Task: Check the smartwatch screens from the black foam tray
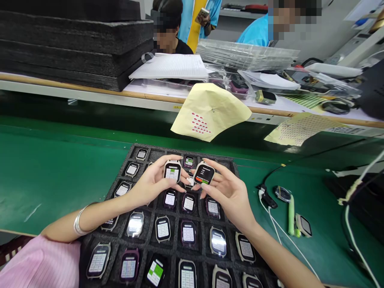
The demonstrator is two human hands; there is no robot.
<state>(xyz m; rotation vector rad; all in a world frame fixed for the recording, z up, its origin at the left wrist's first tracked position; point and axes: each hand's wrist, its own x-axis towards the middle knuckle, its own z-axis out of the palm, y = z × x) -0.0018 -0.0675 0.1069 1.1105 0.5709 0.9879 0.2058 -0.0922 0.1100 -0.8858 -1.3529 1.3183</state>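
Note:
My left hand [156, 182] pinches a square smartwatch body [172, 172] by its edges, its screen showing a white grid. My right hand [228, 193] holds a second smartwatch body [204, 173] between fingers and thumb, close to the first, its dark screen showing text and an orange-and-green bar. The two watches are apart, with my fingertips nearly meeting. Under both hands lies a black foam tray [156, 149] with many compartments, most holding a similar watch body with a lit grid screen. My hands and forearms hide part of the tray.
The tray rests on a green bench mat [48, 180]. To its right lie a black charger cable [268, 200], a round watch part [282, 193], a green stick [291, 214] and another watch [303, 225]. Beyond hang yellow sheets [210, 110]; stacked foam [72, 48] and two co-workers [167, 28] are behind.

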